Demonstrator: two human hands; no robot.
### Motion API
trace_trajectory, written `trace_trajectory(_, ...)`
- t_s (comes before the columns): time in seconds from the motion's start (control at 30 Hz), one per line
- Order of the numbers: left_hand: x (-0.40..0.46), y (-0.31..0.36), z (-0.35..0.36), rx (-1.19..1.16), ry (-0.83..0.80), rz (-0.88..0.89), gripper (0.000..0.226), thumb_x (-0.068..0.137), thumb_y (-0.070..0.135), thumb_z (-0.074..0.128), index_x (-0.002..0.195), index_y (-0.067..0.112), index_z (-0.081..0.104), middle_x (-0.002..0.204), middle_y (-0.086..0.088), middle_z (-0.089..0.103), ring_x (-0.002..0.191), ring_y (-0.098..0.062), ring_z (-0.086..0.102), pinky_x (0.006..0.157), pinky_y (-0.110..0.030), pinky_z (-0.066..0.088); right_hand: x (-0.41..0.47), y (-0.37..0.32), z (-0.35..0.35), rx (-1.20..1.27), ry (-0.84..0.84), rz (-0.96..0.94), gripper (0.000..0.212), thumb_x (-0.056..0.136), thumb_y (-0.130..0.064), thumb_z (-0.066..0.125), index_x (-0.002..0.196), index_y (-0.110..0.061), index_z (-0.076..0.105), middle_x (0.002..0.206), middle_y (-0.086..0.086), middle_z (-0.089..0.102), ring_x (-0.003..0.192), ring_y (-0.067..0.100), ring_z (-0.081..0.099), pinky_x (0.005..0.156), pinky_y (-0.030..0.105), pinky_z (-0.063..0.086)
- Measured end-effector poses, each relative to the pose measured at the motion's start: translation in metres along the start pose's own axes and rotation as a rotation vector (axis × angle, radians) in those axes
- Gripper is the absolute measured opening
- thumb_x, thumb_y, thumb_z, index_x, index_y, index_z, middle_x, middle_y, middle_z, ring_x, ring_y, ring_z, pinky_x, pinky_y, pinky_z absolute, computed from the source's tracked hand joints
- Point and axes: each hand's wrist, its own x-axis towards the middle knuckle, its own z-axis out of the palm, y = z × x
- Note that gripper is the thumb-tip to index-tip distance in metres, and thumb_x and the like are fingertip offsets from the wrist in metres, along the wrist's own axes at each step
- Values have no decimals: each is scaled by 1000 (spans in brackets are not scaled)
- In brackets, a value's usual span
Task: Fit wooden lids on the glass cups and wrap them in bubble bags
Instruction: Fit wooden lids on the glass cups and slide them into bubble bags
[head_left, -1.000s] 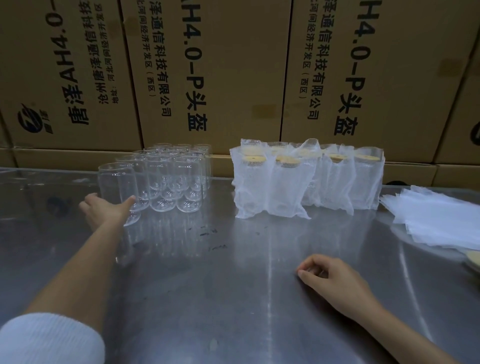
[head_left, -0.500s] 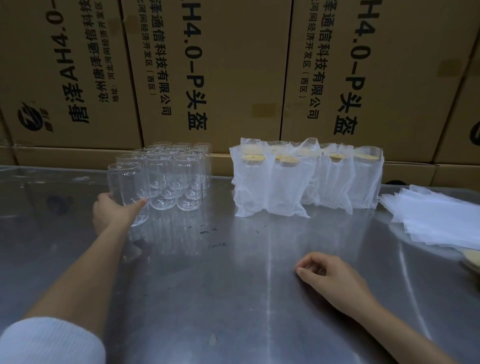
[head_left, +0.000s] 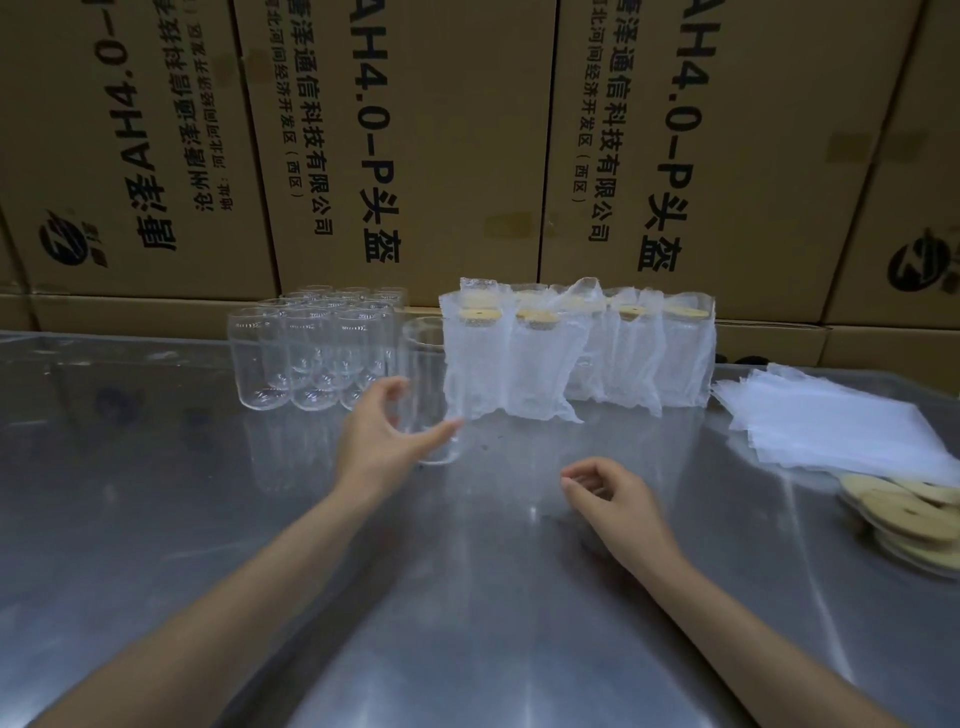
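My left hand (head_left: 387, 434) grips a clear glass cup (head_left: 423, 364) near its base, upright, just in front of the wrapped ones. Several bare glass cups (head_left: 306, 353) stand in a cluster at the back left. Several cups with wooden lids, wrapped in white bubble bags (head_left: 576, 353), stand in a row at the back centre. My right hand (head_left: 610, 496) hovers low over the steel table (head_left: 467, 597), fingers loosely curled and holding nothing. A stack of flat bubble bags (head_left: 826, 415) lies at the right, with wooden lids (head_left: 904, 512) piled in front of it.
Large printed cardboard boxes (head_left: 415, 145) form a wall right behind the table. The cups and wrapped row stand close to that wall.
My left hand has taken one cup from the left edge of the cluster and carried it right, towards the table's middle. My right hand has barely moved. The view has shifted right, showing the lids.
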Motion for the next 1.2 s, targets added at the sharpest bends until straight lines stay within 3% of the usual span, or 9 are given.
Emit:
trace_trajectory(0.1,-34,29,33,-80,-89,47,66,56,34,92,112,22,59,108,10,62,94,-11,60,76,-13,47,-8,-7,-6,196,59,-5,19,84,-20,73,99,-24,61,92,-5,63,80,12,58,64,8,44)
trace_trajectory(0.23,-74,57,65,-154,-192,42,71,51,44,91,113,30,59,109,14,61,94,-6,62,71,-11,47,-28,-13,-21,271,-13,-60,59,71,-39,80,122,-27,51,114,-6,58,104,14,59,89,25,49)
trace_trajectory(0.3,-90,68,76,-172,-221,37,71,47,53,84,110,37,56,107,20,60,93,-1,61,68,-8,46,-37,-13,-32,257,-41,-81,70,64,-43,84,123,-35,47,116,-8,57,104,10,60,87,28,50)
trace_trajectory(0.5,-115,82,103,-201,-231,22,68,51,48,86,110,38,53,107,19,59,91,-2,60,72,-11,46,-47,-1,-62,228,1,-77,65,63,-29,75,123,-30,50,116,-4,60,104,-2,59,76,13,46)
trace_trajectory(0.6,-122,84,115,-188,-223,16,70,50,53,78,114,35,54,108,16,60,91,-1,60,74,-13,48,-45,8,-70,233,-2,-40,58,77,-10,79,124,-26,50,118,1,61,102,7,61,68,11,48)
trace_trajectory(0.7,-125,79,121,-196,-213,-9,68,52,52,77,113,34,54,111,14,60,92,-6,60,78,-21,52,-41,13,-69,252,-8,1,58,76,-6,78,125,-23,50,115,0,60,100,14,63,67,10,49)
trace_trajectory(0.9,-123,67,120,-174,-270,-15,61,68,34,85,118,31,51,116,15,54,96,-3,55,81,-24,51,-37,18,-64,266,-79,74,61,72,-5,81,117,-28,48,112,-3,58,104,22,65,94,41,52)
trace_trajectory(1.1,-123,64,118,-235,-367,-39,62,73,32,82,122,35,45,124,15,46,105,2,50,82,-17,48,-37,18,-63,229,-101,96,65,71,-8,82,119,-29,44,121,2,57,103,18,66,97,43,51)
trace_trajectory(1.2,-121,61,116,-245,-417,-41,70,70,35,84,126,35,43,127,13,46,109,0,50,84,-17,49,-38,13,-73,166,-197,98,84,71,-13,83,136,-24,31,137,2,47,116,13,57,105,39,45)
